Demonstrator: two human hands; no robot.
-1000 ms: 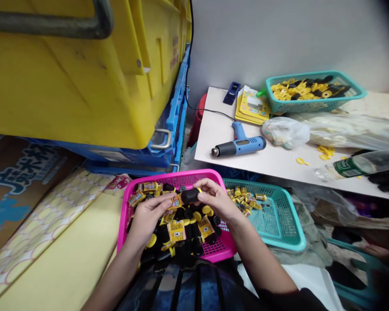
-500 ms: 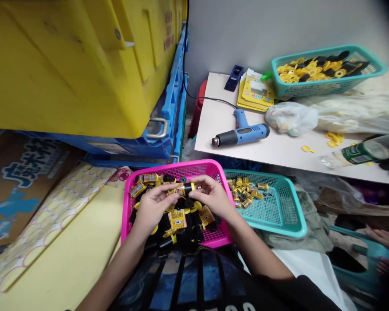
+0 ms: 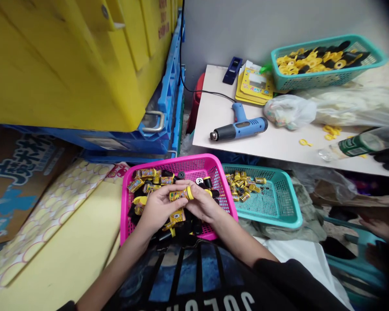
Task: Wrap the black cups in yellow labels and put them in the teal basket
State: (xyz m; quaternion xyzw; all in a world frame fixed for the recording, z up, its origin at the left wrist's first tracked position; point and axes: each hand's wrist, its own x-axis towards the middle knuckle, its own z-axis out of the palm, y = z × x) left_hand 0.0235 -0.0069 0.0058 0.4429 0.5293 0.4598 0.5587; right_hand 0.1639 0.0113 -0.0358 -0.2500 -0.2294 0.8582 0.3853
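Observation:
Over the pink basket (image 3: 228, 203), my left hand (image 3: 155, 209) grips a small yellow tube with a printed label (image 3: 178, 195), thumb and fingers on its sides. The tube lies almost level, its yellow cap end pointing right. My right hand (image 3: 202, 205) is closed at that cap end, its thumb against it; part of its grip is hidden. Beneath both hands, the basket holds several labelled yellow tubes (image 3: 136, 185) and black pieces with yellow rims. A small round black-and-white piece (image 3: 199, 181) shows just above my right fingers.
To the right, a teal basket (image 3: 280, 220) holds small yellow tubes. On the white table lie a blue heat gun (image 3: 243, 128), yellow cards (image 3: 254, 86), plastic bags and another teal basket (image 3: 327, 80). A yellow bin (image 3: 68, 65) towers at left. Another person's hand (image 3: 381, 226) shows far right.
My hands have drawn closer together and the tube has tilted. Its black section beside the yellow cap no longer shows. The view has shifted slightly.

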